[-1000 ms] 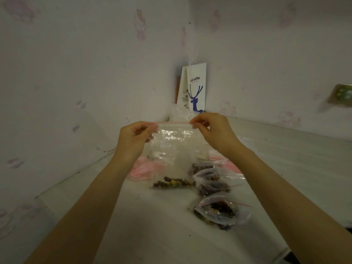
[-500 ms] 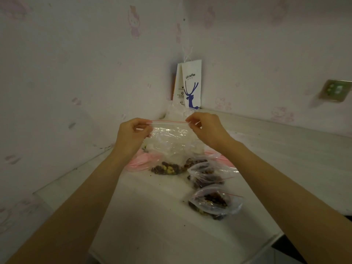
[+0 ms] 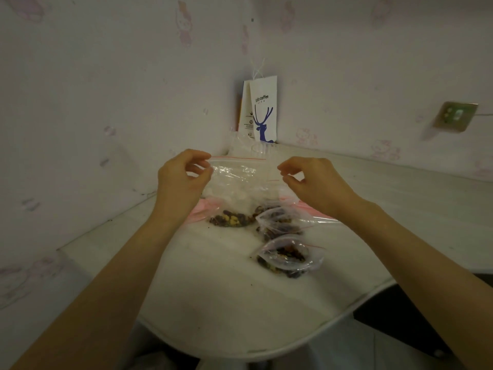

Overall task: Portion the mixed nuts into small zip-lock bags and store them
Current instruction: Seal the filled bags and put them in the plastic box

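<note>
right hand just came off the zip strip, grip curled on nothing. left hand grip pinches the top corner of the zip bag, nuts at its base on the desk. probably sealed; filled bags at its 4 o'clock.

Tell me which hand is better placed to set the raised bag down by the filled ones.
Left, probably: the left hand pinches a top corner of the raised bag; the right hand curls beside it, seemingly holding nothing.
</note>
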